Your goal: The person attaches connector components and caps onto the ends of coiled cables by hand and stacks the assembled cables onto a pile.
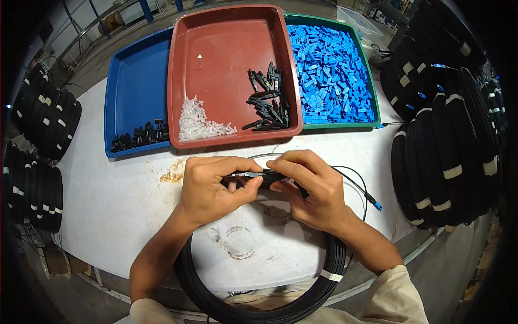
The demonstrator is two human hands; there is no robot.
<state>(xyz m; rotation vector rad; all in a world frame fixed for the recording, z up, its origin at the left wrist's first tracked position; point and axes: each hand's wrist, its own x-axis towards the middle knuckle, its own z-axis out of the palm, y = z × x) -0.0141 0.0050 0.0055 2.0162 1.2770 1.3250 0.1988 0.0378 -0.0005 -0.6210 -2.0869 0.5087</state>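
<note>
— Head view, workbench from above: what is held, and by which hand?

— A small black connector piece (253, 174) is pinched between both hands over the white table (108, 205). The left hand (213, 186) is closed on its left end, thumb below and fingers curled over the top; the right hand (310, 186) is closed on its right end, where a thin black cable (353, 181) is seen leaving the grip.

— Where does the piece lie relative to the grip?

— It is spanned level between the two sets of fingertips, with only its short middle part left uncovered. It is held just above the table, near the front rim of the red tray (226, 54).

— And the cable?

— It is run out to the right, looped back, and ended in a blue-tipped plug (377, 205) that is laid on the table, apart from the right hand. A black cable coil (259, 310) is laid beneath the forearms, at the table's near edge.

— What is set behind the hands?

— Three trays are lined up side by side. In the red one, a heap of white plastic parts (202, 124) and a heap of black connector parts (267, 102) are kept apart. The blue tray (135, 75), to the left, is seen with a few black pieces (140, 135) at its front edge. The green tray (372, 92), to the right, is filled with blue plastic parts (329, 70).

— And at the sides?

— Bundled black coils with white ties are stacked at the right (448, 140) and at the left (38, 156).
</note>
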